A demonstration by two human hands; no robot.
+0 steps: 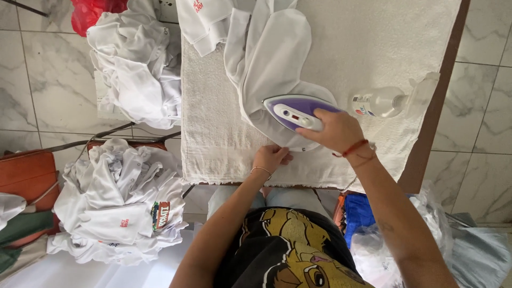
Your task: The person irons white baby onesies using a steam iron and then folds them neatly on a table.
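Towel-covered board [213, 133] filled the upper middle of the frame, white garment [272, 58] spread on it. Purple iron [290, 109] sat on the garment at centre, right hand [336, 130] wrapped tight round its handle. Left hand [271, 158], fingers curled, pinned the garment's near edge just below.

A clear spray bottle [386, 101] lies on the counter [368, 48] just right of the right grip [337, 129], bearing a small white label [363, 104] with red and blue marks. Crumpled clear plastic bags [426, 234] sit lower right.
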